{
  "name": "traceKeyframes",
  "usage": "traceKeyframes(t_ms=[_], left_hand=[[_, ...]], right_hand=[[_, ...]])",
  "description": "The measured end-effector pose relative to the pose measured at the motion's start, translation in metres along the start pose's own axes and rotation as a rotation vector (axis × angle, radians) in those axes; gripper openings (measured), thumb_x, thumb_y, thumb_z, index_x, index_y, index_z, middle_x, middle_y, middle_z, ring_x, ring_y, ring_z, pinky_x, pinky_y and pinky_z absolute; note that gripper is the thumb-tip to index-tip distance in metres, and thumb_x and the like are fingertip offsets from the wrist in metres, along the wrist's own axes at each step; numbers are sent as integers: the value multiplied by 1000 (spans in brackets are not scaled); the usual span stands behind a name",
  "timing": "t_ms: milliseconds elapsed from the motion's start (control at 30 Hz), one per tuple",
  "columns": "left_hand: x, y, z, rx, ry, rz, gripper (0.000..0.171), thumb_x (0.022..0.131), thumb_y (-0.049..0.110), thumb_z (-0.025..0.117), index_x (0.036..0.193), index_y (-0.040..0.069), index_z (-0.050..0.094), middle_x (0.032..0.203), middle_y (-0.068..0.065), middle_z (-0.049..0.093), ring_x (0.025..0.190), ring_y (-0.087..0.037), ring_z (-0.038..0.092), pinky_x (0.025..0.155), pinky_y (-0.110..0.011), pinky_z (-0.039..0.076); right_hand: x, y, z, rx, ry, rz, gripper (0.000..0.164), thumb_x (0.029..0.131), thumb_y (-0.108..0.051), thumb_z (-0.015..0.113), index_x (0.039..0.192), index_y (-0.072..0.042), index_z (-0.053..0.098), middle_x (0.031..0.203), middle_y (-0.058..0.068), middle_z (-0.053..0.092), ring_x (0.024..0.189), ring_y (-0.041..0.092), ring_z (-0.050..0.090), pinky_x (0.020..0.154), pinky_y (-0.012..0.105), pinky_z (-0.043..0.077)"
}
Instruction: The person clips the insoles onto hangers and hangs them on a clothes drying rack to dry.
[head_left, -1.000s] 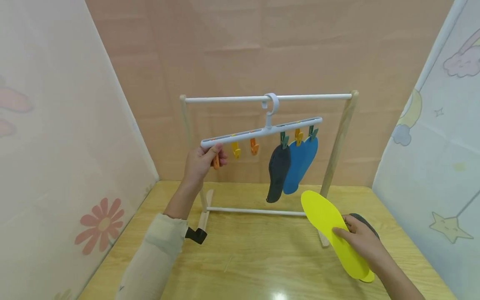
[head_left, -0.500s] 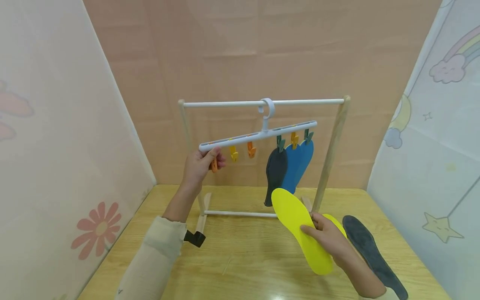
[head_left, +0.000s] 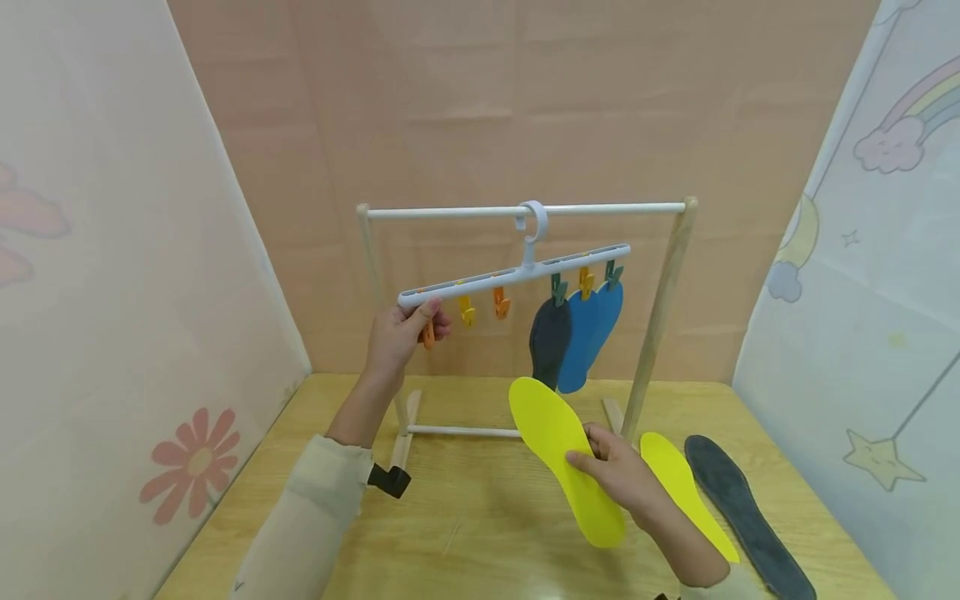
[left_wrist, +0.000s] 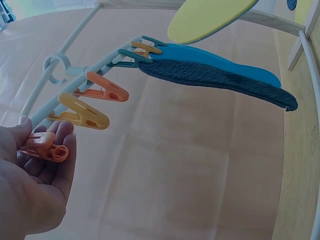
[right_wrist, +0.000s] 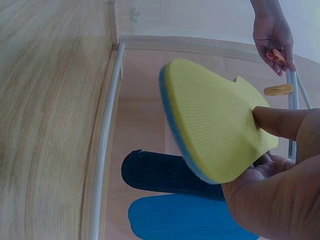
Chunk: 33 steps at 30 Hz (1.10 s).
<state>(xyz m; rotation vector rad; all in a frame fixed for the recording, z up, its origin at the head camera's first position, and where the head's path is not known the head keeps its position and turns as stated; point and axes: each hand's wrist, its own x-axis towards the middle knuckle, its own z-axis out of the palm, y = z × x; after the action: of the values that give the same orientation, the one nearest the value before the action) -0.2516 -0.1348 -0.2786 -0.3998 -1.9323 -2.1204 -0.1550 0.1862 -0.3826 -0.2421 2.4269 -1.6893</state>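
In the head view my left hand (head_left: pixel 397 337) is at the lower left end of a tilted white clip hanger (head_left: pixel 480 285). Its thumb and fingers pinch an orange clip (left_wrist: pixel 46 146) close under the bar. My right hand (head_left: pixel 618 471) holds a yellow insole (head_left: pixel 562 454), thumb on the near face, fingers behind. The right wrist view shows a blue underside along this insole's edge. Toward the hanger's right end, clips grip a dark grey insole (head_left: pixel 550 337) and blue insoles (head_left: pixel 585 333). A yellow clip (head_left: pixel 467 312) and another orange clip (head_left: pixel 501 304) hang without insoles.
The hanger's hook is over the top bar of a rack (head_left: pixel 450 212) with wooden legs. On the wooden table (head_left: pixel 450 542), to the right, lie another yellow insole (head_left: pixel 678 483) and a dark grey insole (head_left: pixel 742 508). Fabric walls stand at the back and sides.
My right hand has carried the yellow insole leftward, away from the insoles at the right, toward the middle below the hanging ones. My left hand stays at the hanger's end.
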Motion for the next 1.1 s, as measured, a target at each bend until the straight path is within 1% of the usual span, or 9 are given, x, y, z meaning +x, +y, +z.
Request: traceKeyframes(t_ms=[67, 267, 433, 600, 733, 867, 1033, 1100], left_hand=[[0, -1, 1, -7, -2, -4, 29, 99, 31, 67, 100, 3, 68, 81, -3, 72, 71, -14, 72, 76, -30, 61], [2, 0, 2, -31, -1, -16, 28, 98, 30, 68, 102, 2, 68, 82, -3, 72, 74, -14, 72, 78, -30, 61], [2, -1, 2, -41, -6, -28, 28, 98, 29, 68, 104, 1, 68, 82, -2, 73, 75, -14, 73, 79, -30, 61], [1, -1, 1, -38, -10, -29, 26, 98, 29, 67, 103, 3, 68, 83, -2, 73, 76, -14, 73, 80, -30, 61], [1, -1, -2, -24, -9, -14, 25, 98, 29, 68, 102, 5, 68, 83, -1, 73, 77, -15, 73, 78, -29, 60], [0, -2, -3, -23, -5, -13, 25, 98, 30, 68, 101, 5, 68, 83, -1, 74, 77, -15, 73, 78, -28, 60], [1, -1, 0, -16, 0, -27, 25, 98, 30, 67, 102, 5, 69, 84, -1, 73, 78, -15, 73, 79, -29, 60], [3, 0, 2, -18, -4, -22, 25, 98, 30, 68, 103, 5, 69, 84, -1, 73, 78, -15, 73, 79, -29, 60]], right_hand=[[1, -2, 1, -2, 1, -5, 34, 98, -20, 67, 124, 0, 56, 96, 11, 69, 83, 25, 67, 73, 37, 55], [4, -9, 6, 8, -35, -35, 36, 99, -22, 66, 126, 0, 55, 100, 12, 69, 85, 25, 67, 74, 37, 55], [7, -17, 13, 15, -53, -49, 39, 100, -21, 66, 130, -1, 54, 103, 12, 70, 88, 24, 68, 75, 38, 56], [13, -23, 21, 14, -65, -75, 39, 100, -20, 66, 131, -1, 54, 105, 12, 70, 88, 23, 68, 76, 39, 57], [21, -27, 28, 17, -76, -95, 37, 100, -21, 66, 130, -1, 55, 104, 11, 70, 88, 23, 69, 76, 38, 57], [30, -30, 34, 13, -74, -109, 32, 100, -19, 66, 125, -2, 57, 102, 11, 70, 87, 23, 68, 75, 37, 56], [37, -35, 40, -6, -55, -91, 27, 99, -17, 67, 121, -3, 58, 100, 10, 70, 85, 22, 68, 75, 37, 56], [40, -39, 42, -15, -39, -82, 27, 98, -17, 67, 120, -4, 59, 100, 9, 70, 85, 21, 68, 75, 37, 56]])
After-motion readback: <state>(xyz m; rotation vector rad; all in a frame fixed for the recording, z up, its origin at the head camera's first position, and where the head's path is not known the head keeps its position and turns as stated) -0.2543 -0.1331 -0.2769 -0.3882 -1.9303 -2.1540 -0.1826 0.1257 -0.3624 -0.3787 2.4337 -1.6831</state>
